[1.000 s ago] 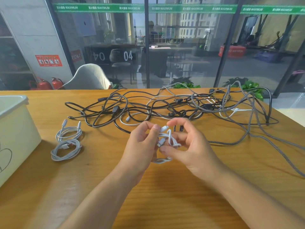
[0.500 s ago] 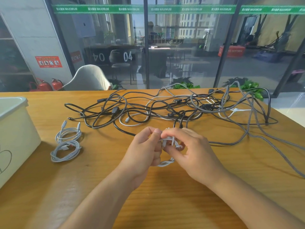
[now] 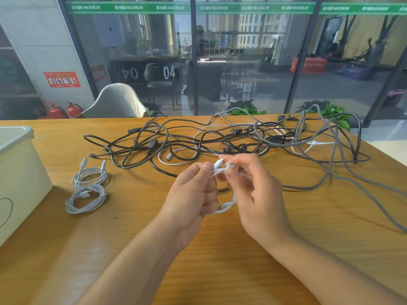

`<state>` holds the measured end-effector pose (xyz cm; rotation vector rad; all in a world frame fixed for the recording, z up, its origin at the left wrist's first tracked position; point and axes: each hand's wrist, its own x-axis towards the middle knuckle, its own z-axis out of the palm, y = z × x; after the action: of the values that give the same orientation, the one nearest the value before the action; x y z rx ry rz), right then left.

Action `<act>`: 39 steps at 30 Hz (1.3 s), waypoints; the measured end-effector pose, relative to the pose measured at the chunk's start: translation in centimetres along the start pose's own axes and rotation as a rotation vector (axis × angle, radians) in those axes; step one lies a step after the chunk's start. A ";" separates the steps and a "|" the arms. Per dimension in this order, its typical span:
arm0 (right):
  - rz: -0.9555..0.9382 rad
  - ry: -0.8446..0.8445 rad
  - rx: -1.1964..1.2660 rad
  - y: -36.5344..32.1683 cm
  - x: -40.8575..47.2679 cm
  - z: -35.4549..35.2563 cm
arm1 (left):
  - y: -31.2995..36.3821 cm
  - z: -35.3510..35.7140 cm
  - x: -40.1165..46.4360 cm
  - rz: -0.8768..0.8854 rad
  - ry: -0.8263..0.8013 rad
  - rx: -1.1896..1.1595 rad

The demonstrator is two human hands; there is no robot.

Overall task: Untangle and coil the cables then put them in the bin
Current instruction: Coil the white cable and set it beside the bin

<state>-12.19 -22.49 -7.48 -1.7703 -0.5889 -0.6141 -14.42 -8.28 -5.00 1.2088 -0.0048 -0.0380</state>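
Small white cable (image 3: 222, 208), coiled, held above the table (image 3: 220, 271): left hand (image 3: 193, 192) grips the loops, right hand (image 3: 253, 190) pinches the plug end, raised higher than half a second ago. Two coiled white cables (image 3: 88, 190) lie beside the bin (image 3: 19, 172), unmoved; bin interior out of view. Tangle of black and braided cables (image 3: 242, 142) behind the hands, unchanged

- Two coiled white cables (image 3: 88, 190) are seen on the desk (image 3: 220, 260).
- One white bin (image 3: 19, 183) is counted.
- One tangled pile of cables (image 3: 242, 139) is seen.
- Two hands are counted: left (image 3: 191, 194), right (image 3: 259, 199).
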 end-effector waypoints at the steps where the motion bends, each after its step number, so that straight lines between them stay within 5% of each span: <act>1: 0.168 0.022 0.181 -0.5 0.1 0.2 | 0.0 0.1 0.0 0.002 0.000 -0.001; 3: 0.437 0.057 0.445 -1.2 0.2 0.3 | -0.1 0.2 0.0 0.001 -0.002 0.006; 6: 0.525 0.024 0.494 -1.2 0.6 -0.1 | -0.3 0.1 0.0 -0.004 -0.002 0.035; 12: 0.145 -0.082 0.063 -0.2 0.6 -1.1 | -0.6 -1.0 0.5 0.039 -0.011 0.169; 18: 0.112 -0.025 0.087 0.0 1.2 -2.2 | -0.5 -2.0 1.1 0.138 0.031 0.346; 24: 0.057 -0.008 0.130 -0.1 1.4 -2.7 | -0.5 -2.1 0.8 0.185 -0.118 0.577; 39: 0.162 -0.054 0.048 1.1 1.4 -2.4 | -0.2 -1.6 0.4 0.170 -0.070 0.509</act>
<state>-10.67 -24.97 -6.75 -1.7740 -0.4868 -0.4385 -13.98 -6.85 -5.78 1.7113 -0.1877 0.0744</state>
